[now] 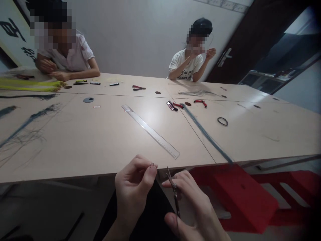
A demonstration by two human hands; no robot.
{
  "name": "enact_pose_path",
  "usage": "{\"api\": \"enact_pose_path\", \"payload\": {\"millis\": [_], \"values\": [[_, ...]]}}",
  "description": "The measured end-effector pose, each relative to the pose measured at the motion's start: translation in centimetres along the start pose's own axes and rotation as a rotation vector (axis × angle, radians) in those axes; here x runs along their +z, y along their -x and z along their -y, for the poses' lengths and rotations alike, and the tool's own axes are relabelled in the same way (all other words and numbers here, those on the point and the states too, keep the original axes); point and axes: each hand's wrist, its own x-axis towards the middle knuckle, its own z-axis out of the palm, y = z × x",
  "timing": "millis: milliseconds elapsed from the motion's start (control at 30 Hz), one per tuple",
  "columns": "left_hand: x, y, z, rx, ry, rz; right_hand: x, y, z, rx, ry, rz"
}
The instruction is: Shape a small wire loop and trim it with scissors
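My left hand (132,185) is closed in a pinch, thumb against forefinger, on a thin dark looped strand (151,164); whether it is cord or wire I cannot tell. Just to its right, my right hand (194,197) grips small scissors (175,190). Their blades point up and stand slightly apart, clear of the strand. Both hands are above my lap, in front of the table's near edge. On the table (100,144) beyond them lies a clear ruler (151,132), set diagonally.
Blue-grey strands (205,132) run to the table's right front edge, near red-handled pliers (200,103) and a black ring (222,121). More strands (22,125) lie at left. Two people sit across the table. Red stools (243,197) stand below at right.
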Motion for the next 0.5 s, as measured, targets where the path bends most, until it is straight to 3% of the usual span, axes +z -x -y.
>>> {"api": "enact_pose_path", "payload": {"millis": [267,500], "values": [[0.06,0.76,-0.75,0.121,-0.074,0.047,-0.1,-0.11,0.09,-0.068,0.162,0.013],[0.45,0.56,-0.86,0.132,-0.119,0.067,-0.27,0.17,0.17,-0.07,0.178,0.01]]}}
